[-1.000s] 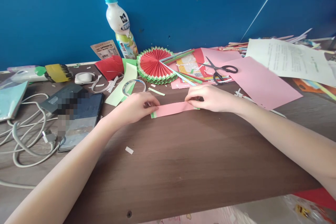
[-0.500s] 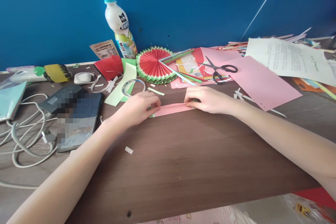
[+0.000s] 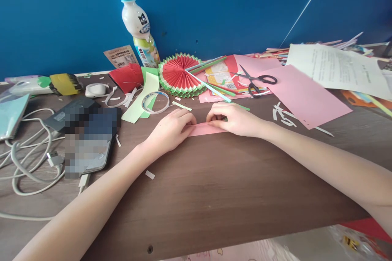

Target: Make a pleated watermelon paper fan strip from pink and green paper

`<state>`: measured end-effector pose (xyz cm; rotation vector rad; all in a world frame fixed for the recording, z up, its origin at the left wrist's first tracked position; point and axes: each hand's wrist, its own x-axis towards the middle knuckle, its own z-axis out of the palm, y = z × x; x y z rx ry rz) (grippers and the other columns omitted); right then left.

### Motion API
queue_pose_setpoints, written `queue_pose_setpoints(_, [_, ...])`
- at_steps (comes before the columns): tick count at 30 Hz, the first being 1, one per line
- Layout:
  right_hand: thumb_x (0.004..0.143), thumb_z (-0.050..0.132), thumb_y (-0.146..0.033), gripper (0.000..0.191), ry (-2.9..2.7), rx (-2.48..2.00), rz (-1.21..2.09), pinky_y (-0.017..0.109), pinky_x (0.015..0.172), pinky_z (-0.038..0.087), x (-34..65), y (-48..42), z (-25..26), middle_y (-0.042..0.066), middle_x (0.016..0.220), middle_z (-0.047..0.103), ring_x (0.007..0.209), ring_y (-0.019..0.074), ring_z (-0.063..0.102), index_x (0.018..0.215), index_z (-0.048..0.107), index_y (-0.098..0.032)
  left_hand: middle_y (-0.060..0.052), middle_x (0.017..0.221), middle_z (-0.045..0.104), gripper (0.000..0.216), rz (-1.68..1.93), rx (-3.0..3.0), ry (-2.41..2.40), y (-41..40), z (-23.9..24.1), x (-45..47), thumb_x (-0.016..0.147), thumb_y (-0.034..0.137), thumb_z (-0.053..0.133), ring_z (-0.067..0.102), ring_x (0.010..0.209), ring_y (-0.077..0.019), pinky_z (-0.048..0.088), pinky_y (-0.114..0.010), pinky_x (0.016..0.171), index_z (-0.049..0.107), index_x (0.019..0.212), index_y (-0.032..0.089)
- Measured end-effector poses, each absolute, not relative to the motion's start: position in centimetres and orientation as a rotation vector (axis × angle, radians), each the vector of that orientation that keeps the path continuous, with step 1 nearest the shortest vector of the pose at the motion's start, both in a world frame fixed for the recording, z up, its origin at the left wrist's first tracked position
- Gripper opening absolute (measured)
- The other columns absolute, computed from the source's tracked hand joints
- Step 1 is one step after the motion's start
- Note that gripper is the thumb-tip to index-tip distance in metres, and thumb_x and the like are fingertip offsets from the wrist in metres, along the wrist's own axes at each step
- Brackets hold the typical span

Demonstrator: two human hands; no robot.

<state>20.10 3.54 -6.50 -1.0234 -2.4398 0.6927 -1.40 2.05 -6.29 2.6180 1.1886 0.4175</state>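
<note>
A narrow strip of pink paper (image 3: 206,129) lies on the brown table between my hands. My left hand (image 3: 175,127) pinches its left part, with fingers curled and covering that end. Along the far edge, toward the right, my right hand (image 3: 234,119) grips the paper between thumb and fingers. A bit of green shows under the right fingers. Just behind the hands sits a round pleated paper fan (image 3: 180,75), red with a green and white rim. A roll of tape (image 3: 155,103) rests on pale green paper (image 3: 139,104) beyond my left hand.
Black scissors (image 3: 257,80) and pink sheets (image 3: 309,94) lie at the back right, beside paper scraps (image 3: 283,114) and a printed sheet (image 3: 337,67). A bottle (image 3: 139,28) stands against the blue wall. A phone (image 3: 94,138) and white cables (image 3: 30,171) are at left.
My hands have come closer together along the pink strip: the left moved right and the right moved slightly left. Less of the strip shows, and its left end is now covered.
</note>
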Motion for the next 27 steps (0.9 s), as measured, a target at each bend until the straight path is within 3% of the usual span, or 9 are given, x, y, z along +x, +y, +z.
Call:
queue_pose_setpoints(11, [0.08,0.053,-0.015,0.01,-2.395,-1.033,0.754,0.026,0.06,0.037,19.8,3.3,-6.7,0.001,0.074,0.058,0.066,0.0119,0.048,0.075,0.061,-0.017,0.0,0.076,0.055,0.011,0.479,2.447,1.239,1.8,-5.9,-1.0,0.076,0.01,0.049,0.052,0.077,-0.015,0.043,-0.026,0.07,0.056,0.073,0.017])
queue_pose_setpoints(15, [0.081,0.053,-0.016,0.01,-2.386,-1.019,0.716,0.026,0.06,0.039,19.8,3.2,-7.0,0.001,0.074,0.057,0.066,0.0122,0.049,0.075,0.061,-0.017,-0.002,0.085,0.061,0.016,0.558,2.562,1.164,1.8,-6.6,-1.2,0.08,0.01,0.048,0.054,0.082,-0.0155,0.044,-0.027,0.073,0.06,0.087,0.017])
queue_pose_setpoints(20, [0.087,0.049,-0.02,0.018,-2.42,-0.797,0.463,0.03,0.069,0.043,20.1,3.2,-8.0,0.006,0.081,0.061,0.076,0.0167,0.053,0.088,0.066,-0.017,-0.005,0.09,0.065,0.027,0.571,2.923,0.965,1.9,-7.4,-1.7,0.09,0.014,0.037,0.054,0.082,-0.0167,0.045,-0.028,0.071,0.064,0.093,0.017])
queue_pose_setpoints(27, [0.092,0.037,-0.019,0.031,-2.574,-0.607,0.169,0.031,0.064,0.044,20.5,3.3,-8.3,0.009,0.081,0.062,0.073,0.0174,0.049,0.092,0.068,-0.016,-0.006,0.092,0.067,0.028,0.563,3.057,0.921,1.8,-7.5,-2.1,0.092,0.019,0.036,0.056,0.079,-0.0146,0.046,-0.026,0.068,0.065,0.094,0.017])
